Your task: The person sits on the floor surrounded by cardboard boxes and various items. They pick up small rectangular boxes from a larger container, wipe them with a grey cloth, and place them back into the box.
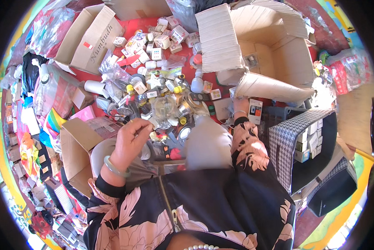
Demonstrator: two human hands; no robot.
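Observation:
My left hand (132,139), with a pale bangle (117,167) on its wrist, is raised in front of a heap of small mixed goods (164,109). Its thumb and fingertips are pressed together; whatever they may hold is too small to make out. To the right, my right hand (239,106) reaches forward beside the near flap (272,88) of a large cardboard carton (262,37). The fingers there are mostly hidden. Close by that hand stands a white box with a dark and orange picture (255,111). Clear plastic cups (165,109) lie among the heap.
Small white patterned boxes (162,41) are piled on the red surface at the back. Another carton (89,41) stands back left, and an open one (76,150) beside my left arm. A checked fabric bin (287,141) holding white boxes (310,141) tips at my right.

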